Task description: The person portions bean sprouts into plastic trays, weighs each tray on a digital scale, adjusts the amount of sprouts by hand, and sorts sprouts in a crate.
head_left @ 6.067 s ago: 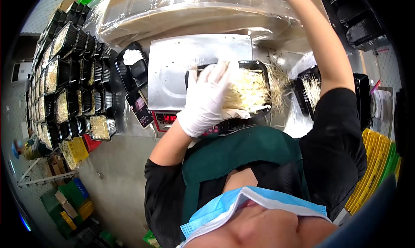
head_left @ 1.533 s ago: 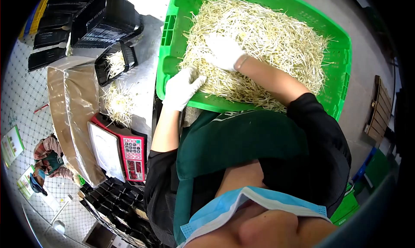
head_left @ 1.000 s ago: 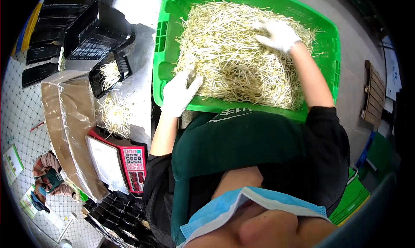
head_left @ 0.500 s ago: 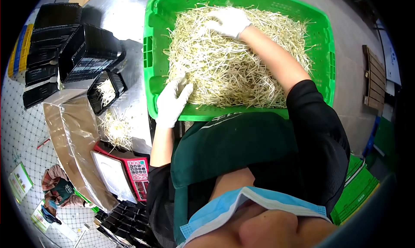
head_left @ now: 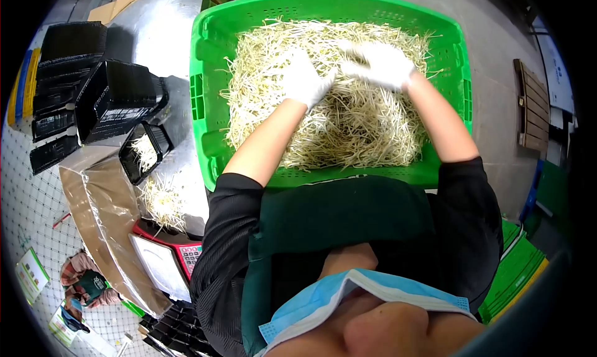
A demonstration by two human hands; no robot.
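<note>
Bean sprouts [head_left: 357, 130] fill a large green plastic crate [head_left: 205, 133], heaped loosely with a darker hollow near the middle. My left hand [head_left: 305, 82], in a white glove, rests on the left part of the heap, its thumb apart from the fingers. Over the upper right part is my gloved right hand [head_left: 384, 66], smeared by motion. Its fingers stretch to the left, with a gap between them and the thumb. No bundle of sprouts shows in either hand.
Left of the crate, a metal table [head_left: 165, 40] bears stacked black trays [head_left: 118, 99], a black tray [head_left: 129, 161] holding some sprouts, and a loose sprout pile [head_left: 163, 201]. A red scale [head_left: 186, 254] stands nearer me. Another person [head_left: 87, 282] is at lower left. A wooden pallet [head_left: 532, 105] is right.
My left hand has moved from the crate's near left edge up and right onto the sprouts. My right hand has shifted right and slightly down. The view has shifted a little.
</note>
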